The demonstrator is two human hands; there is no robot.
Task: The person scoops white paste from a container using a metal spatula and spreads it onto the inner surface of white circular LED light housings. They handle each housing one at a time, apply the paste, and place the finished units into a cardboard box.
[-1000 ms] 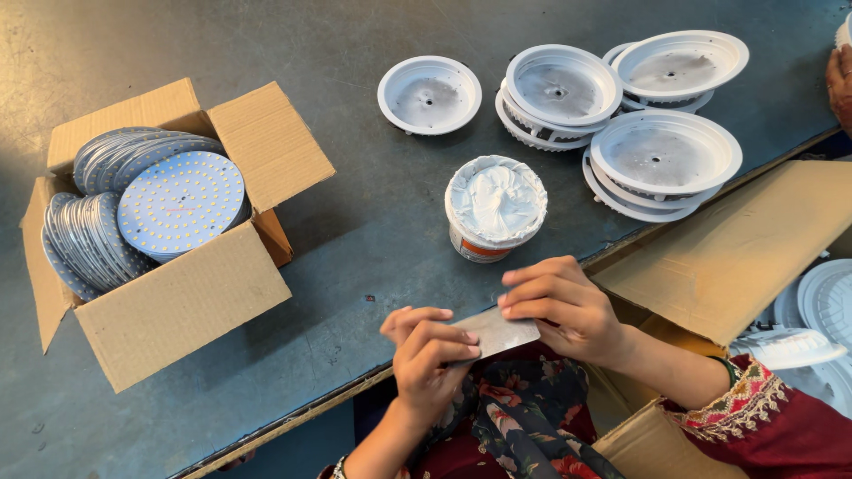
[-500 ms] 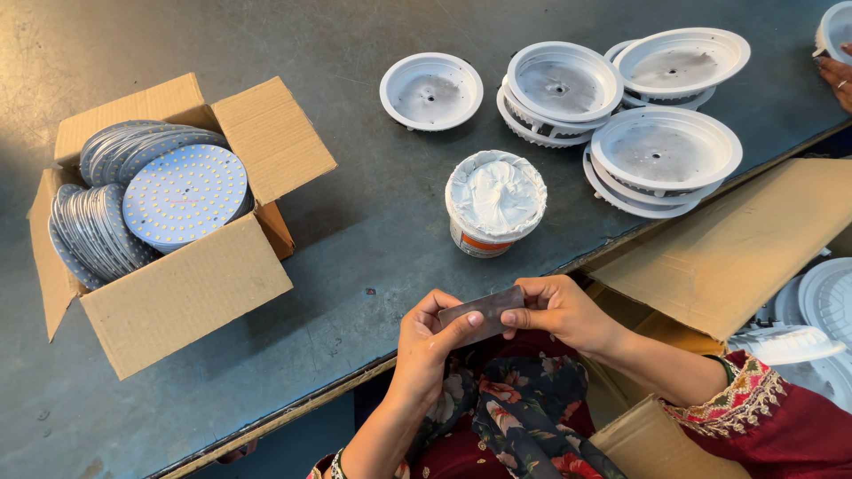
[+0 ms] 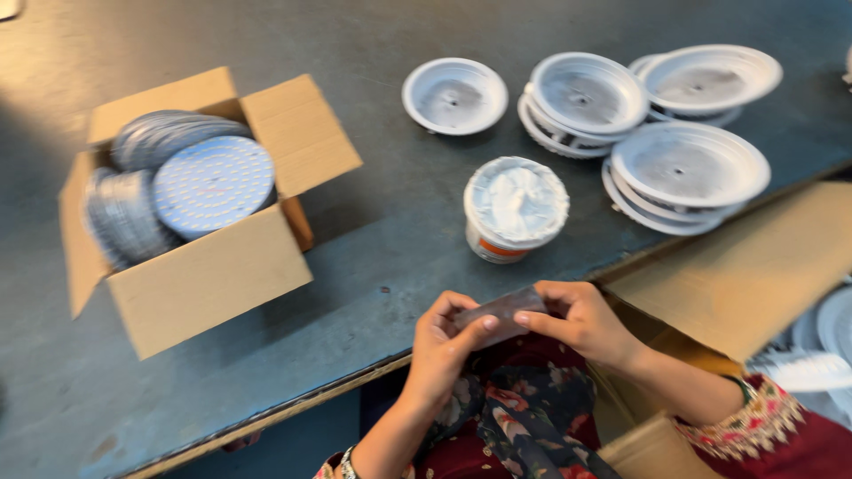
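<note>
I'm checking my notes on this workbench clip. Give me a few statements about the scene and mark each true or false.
1. Both hands hold one small flat strip between their fingers. True: the left hand and right hand pinch the strip at the table's near edge.
2. The cardboard box is closed. False: the cardboard box is open, with round perforated discs inside.
3. A white tub stands on the table beyond the hands. True: the tub is upright.
4. The white round housings sit inside the box. False: the housings lie on the table, some stacked.
5. The left hand rests on the tub. False: it is apart from it.
</note>
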